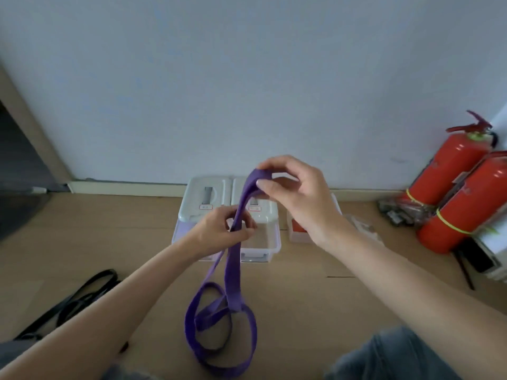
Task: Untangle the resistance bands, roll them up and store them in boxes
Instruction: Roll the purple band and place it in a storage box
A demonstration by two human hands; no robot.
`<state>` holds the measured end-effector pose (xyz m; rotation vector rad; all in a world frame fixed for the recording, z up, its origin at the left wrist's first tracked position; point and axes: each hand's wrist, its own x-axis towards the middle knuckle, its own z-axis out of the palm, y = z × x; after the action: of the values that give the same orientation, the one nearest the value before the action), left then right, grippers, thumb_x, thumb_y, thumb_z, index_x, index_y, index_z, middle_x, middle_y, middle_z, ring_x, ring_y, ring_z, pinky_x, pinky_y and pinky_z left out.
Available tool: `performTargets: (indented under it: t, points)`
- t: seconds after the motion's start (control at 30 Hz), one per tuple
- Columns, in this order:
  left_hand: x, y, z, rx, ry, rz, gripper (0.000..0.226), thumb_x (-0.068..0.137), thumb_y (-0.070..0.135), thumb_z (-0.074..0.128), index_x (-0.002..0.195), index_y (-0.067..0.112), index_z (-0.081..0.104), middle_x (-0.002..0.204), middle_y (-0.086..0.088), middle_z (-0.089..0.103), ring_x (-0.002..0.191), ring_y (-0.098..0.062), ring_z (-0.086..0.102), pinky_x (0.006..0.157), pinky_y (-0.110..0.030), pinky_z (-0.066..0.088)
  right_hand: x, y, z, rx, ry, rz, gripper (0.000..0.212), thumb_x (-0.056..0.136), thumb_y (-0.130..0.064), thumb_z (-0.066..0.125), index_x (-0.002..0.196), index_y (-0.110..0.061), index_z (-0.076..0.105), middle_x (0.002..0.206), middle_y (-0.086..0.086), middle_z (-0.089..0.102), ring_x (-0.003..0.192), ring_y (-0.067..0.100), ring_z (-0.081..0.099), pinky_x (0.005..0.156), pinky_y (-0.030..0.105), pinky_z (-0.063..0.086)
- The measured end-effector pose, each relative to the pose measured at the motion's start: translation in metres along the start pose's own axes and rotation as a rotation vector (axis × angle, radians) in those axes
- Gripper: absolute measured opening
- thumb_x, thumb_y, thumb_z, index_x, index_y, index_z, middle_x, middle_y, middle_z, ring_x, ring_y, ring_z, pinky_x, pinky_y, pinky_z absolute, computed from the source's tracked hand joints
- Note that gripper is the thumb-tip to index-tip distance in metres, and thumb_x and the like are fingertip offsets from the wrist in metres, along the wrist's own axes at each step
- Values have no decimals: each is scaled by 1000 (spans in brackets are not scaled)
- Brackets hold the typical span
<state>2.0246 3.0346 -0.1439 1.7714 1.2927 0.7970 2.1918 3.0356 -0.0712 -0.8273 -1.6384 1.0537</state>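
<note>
Plain pale wall (247, 78) across the far side, white skirting board (123, 185) along its foot, light wood-look floor (315, 292), two red fire extinguishers (452, 171) far right, dark doorway (19, 171) left

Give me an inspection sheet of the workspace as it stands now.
Surface: wooden floor, bare patches.
Job's things: purple band held up, lower end looped and twisted on the floor; black band lying at left; two clear boxes at the wall, lids raised.
Clutter: small box with red contents, partly hidden.
Hands: right hand pinches the band's top; left hand grips it lower.
Cables: nothing seen.
Surroundings: white wall; two fire extinguishers at right.
</note>
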Motion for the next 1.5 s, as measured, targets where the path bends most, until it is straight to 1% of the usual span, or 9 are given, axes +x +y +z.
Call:
performTargets:
  t: [0.13,0.27,0.37,0.53,0.83,0.93,1.07,1.2,1.5]
  points:
    - [-9,9,-15,-44,-2,-101,18,89,6,56,72,8,51,67,-9,64,67,-26,63,80,-42,53,4,-4,-27,324,186,108,21,84,4,62,96,-13,58,94,12,64,85,25,67,74,30,56]
    - [10,22,-36,-81,248,-117,15,81,14,60,71,5,52,52,3,40,41,-9,37,49,-24,40,6,25,-50,-664,-154,565,58,78,-25,75,126,-19,43,131,4,48,111,22,54,78,27,48]
    - [18,24,-22,277,46,-83,17,73,17,66,63,13,53,52,8,43,47,-6,38,46,-16,31,-2,34,-37,-702,-363,450,105,56,-59,76,142,-26,27,141,-8,34,125,8,37,96,24,36]
    - [21,15,9,302,-98,-27,27,68,18,68,56,27,45,49,12,45,46,-1,42,46,-13,32,-12,46,-4,-733,-431,285,17,78,-22,72,79,-16,56,70,-8,56,66,9,55,56,15,38]
    - [-11,-35,25,72,-188,-163,12,77,9,64,78,2,55,82,-19,59,77,-21,54,84,-47,48,-8,12,-27,336,-100,221,23,69,8,59,63,-14,59,50,0,49,52,12,49,54,16,42]
    - [-6,-27,9,182,-77,-168,13,79,4,64,74,1,52,71,-10,48,67,-20,46,70,-39,48,-7,15,-39,194,-24,259,4,83,4,59,81,4,56,53,4,49,49,13,49,47,17,39]
    - [0,16,-39,-234,335,-76,15,74,4,61,66,11,49,54,0,43,46,-11,42,44,-16,38,-6,32,-55,-522,-186,482,42,72,-30,79,98,-3,59,84,14,67,75,23,66,64,32,51]
    - [-10,41,-33,126,68,26,17,73,1,61,66,13,51,51,9,41,43,-2,36,46,-15,31,-15,31,-40,-528,-353,426,108,44,-67,77,137,-40,30,132,-29,38,123,-4,37,101,25,31]
    - [-7,0,5,354,-22,22,26,70,6,63,63,23,45,61,9,46,57,-10,43,56,-21,34,-20,28,2,-281,-271,303,8,71,-3,69,73,-5,62,61,11,54,57,10,48,52,15,36]
